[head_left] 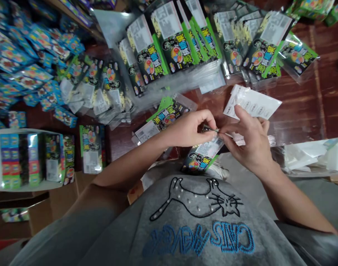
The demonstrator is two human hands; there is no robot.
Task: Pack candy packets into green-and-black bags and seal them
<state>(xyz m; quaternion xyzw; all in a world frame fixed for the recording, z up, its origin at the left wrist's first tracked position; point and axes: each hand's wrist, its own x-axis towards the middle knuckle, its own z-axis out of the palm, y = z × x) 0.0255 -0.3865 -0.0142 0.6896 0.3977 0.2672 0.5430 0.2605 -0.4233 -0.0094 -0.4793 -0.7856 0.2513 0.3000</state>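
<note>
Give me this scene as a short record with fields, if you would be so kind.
Left hand: pinching at the upper edge of a printed packet
Right hand: fingertips at that same edge; exact grip unclear
Beyond right hand: white sheet with printed ovals
Near left forearm: another packet, lying on the table
Far side: groups of similar packets
Far left: pile of small blue boxes
</note>
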